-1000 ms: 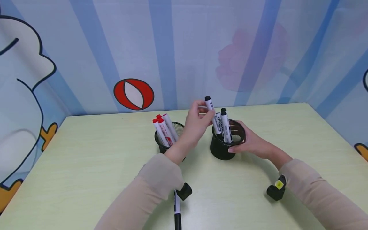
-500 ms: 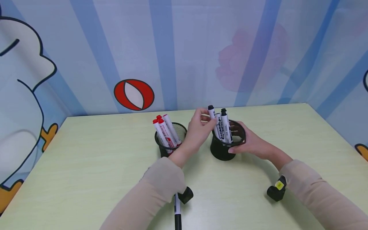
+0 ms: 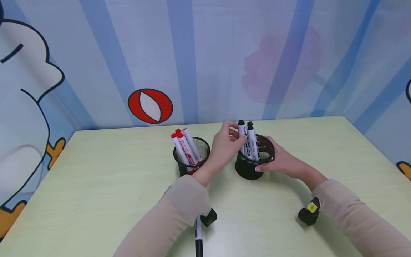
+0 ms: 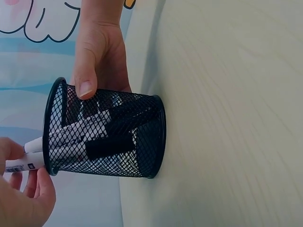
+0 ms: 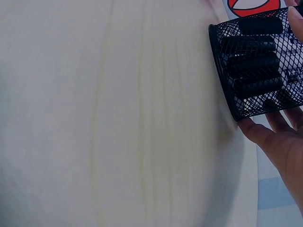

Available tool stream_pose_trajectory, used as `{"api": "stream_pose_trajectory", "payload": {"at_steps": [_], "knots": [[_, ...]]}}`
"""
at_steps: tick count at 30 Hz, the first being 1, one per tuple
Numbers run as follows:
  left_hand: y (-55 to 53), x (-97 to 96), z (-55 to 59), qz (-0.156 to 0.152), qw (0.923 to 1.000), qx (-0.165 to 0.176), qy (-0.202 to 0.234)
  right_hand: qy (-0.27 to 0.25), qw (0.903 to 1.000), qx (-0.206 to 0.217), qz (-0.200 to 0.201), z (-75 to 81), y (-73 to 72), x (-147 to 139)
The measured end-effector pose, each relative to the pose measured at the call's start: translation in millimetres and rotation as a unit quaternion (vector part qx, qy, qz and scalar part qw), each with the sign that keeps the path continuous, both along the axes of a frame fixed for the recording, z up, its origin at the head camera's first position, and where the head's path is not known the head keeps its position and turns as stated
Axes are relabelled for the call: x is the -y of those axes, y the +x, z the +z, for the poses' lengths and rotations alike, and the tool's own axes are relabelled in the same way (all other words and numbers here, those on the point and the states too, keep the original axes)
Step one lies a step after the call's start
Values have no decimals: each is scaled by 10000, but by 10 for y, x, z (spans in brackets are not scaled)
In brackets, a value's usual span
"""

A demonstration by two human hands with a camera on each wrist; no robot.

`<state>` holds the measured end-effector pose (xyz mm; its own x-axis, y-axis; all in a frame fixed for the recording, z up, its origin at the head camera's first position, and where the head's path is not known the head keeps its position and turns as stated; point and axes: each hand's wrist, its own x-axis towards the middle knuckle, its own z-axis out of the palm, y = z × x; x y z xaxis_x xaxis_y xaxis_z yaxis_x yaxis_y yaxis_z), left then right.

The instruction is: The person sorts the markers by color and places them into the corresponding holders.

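My left hand (image 3: 226,148) pinches a white whiteboard marker (image 3: 241,128) near its black-tipped upper end. The marker's lower part is inside the right-hand black mesh pen cup (image 3: 248,170), beside other markers (image 3: 253,142) of the same look. In the left wrist view, black caps show through the mesh at the cup's bottom, and my left fingers (image 4: 45,194) are right at the rim. My right hand (image 3: 284,161) grips this cup from its right side, the thumb across the front. The cup stands upright on the table.
A second mesh pen cup (image 3: 182,169) holding several red-capped markers (image 3: 186,148) stands to the left, partly behind my left wrist. One marker with a black cap (image 3: 199,246) lies near the front edge. A patterned curtain (image 3: 218,60) hangs behind the table (image 3: 112,185).
My left hand has lowered the marker into the right cup and shifted slightly right, bringing it more upright beside the others. My right hand keeps its hold on the cup.
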<state>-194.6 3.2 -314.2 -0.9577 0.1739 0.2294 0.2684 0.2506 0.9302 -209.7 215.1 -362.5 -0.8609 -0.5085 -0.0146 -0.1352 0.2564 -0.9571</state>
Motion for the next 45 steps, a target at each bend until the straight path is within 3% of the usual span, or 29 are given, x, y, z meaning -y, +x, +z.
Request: {"api": "stream_pose_trajectory", "payload": {"at_steps": [7, 15, 26, 38, 45], "knots": [[15, -21, 23, 137, 9988, -241, -395, 46, 10000, 2, -22, 13, 3, 9], [15, -25, 11, 224, 9984, -268, -455, 28, 10000, -64, -11, 4, 1, 10], [39, 36, 50, 152, 9986, 176, -478, 17, 9999, -131, -35, -10, -6, -4], [70, 215, 373, 94, 9983, 282, -505, -55, 9999, -160, 11, -9, -3, -6], [127, 342, 508, -284, 9981, 482, -264, -58, 9999, -105, 49, -14, -4, -11]]}}
